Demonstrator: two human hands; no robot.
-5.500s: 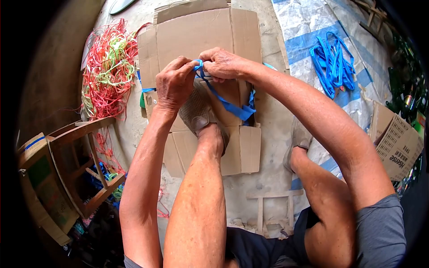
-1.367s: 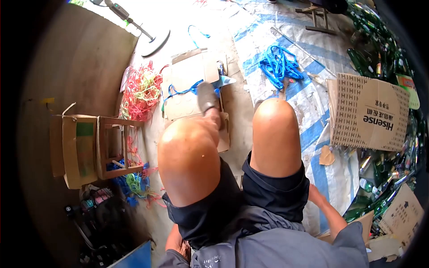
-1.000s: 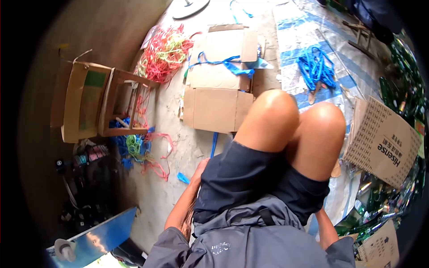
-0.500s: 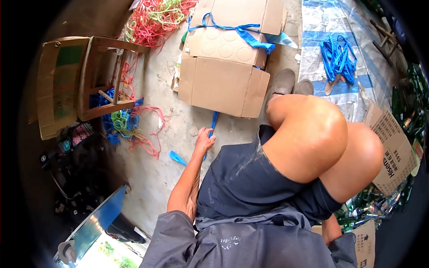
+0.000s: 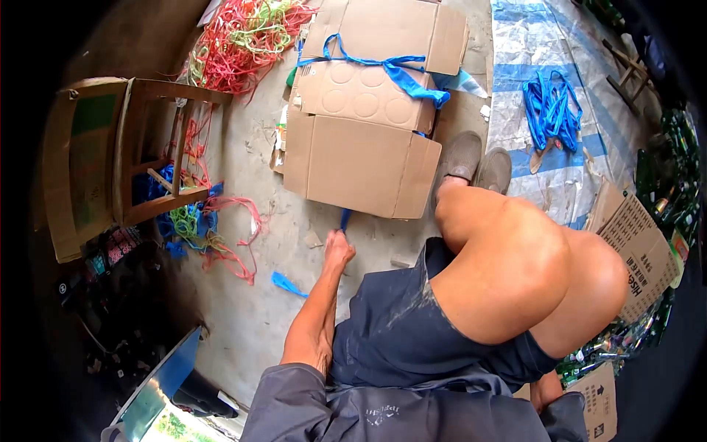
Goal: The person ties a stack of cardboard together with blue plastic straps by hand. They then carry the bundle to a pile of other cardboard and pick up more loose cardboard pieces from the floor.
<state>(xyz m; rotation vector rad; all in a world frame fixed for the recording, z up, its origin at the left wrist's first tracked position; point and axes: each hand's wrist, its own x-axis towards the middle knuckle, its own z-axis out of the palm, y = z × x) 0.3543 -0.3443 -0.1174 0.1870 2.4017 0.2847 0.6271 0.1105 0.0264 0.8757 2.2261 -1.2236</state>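
A flattened stack of brown cardboard (image 5: 368,166) lies on the floor ahead of me. Around its upper part runs a knotted blue strip (image 5: 409,77). Just below the stack's near edge, my left hand (image 5: 339,249) is closed around a blue strap (image 5: 345,218) that comes out from under the cardboard. A loose blue end (image 5: 287,284) rests on the floor left of that forearm. Only my right forearm (image 5: 545,390) shows, beside my thigh; the hand itself is hidden.
Tangled red and green cords (image 5: 247,44) lie at the upper left, above a wooden frame (image 5: 158,151). On a striped sheet (image 5: 508,110) rests a bundle of blue strips (image 5: 551,110). Green bottles (image 5: 663,195) and a printed carton (image 5: 641,258) line the right side.
My left hand, loosely curled with fingers extended before, is now closed on the strap close to the cardboard. The view has tilted, so the stack appears lower.
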